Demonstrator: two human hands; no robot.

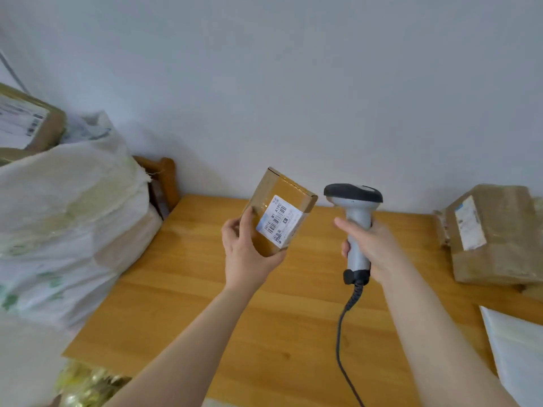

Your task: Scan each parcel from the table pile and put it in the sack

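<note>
1. Pale, plain wall [293,83] fills the top of the head view, and a smooth yellow-brown wooden table [205,318] sits below it.
2. The left hand [244,251] holds a small cardboard box [273,198] up in the air above the table. The thumb presses on the front face and the other fingers wrap round the back, so the hand is clamped on the box.
3. The box is flat and brown, and it is tilted. A white label [279,221] with black bars faces the camera.
4. The right hand [373,248] grips a barcode scanner [357,218] just beside the box, not touching it. The fingers curl round the grey handle, and one finger pokes out straight to the left.
5. The scanner has a dark rounded head on top. A black curly cable [340,327] hangs from its bottom end over the table.
6. On the left a big white woven sack [73,215] bulges, lumpy and frayed at its edge. A brown box with a white label [29,124] sticks up at its top.
7. A wooden chair back [167,177] peeks out behind the sack.
8. On the right side of the table sits a crinkly, tape-wrapped brown parcel [493,233] with a white label.
9. Nearer the camera lies a smooth white plastic mail bag [517,348].
10. Something yellow and shiny [88,383] shows below the table's left edge; it is too blurry to name.
</note>
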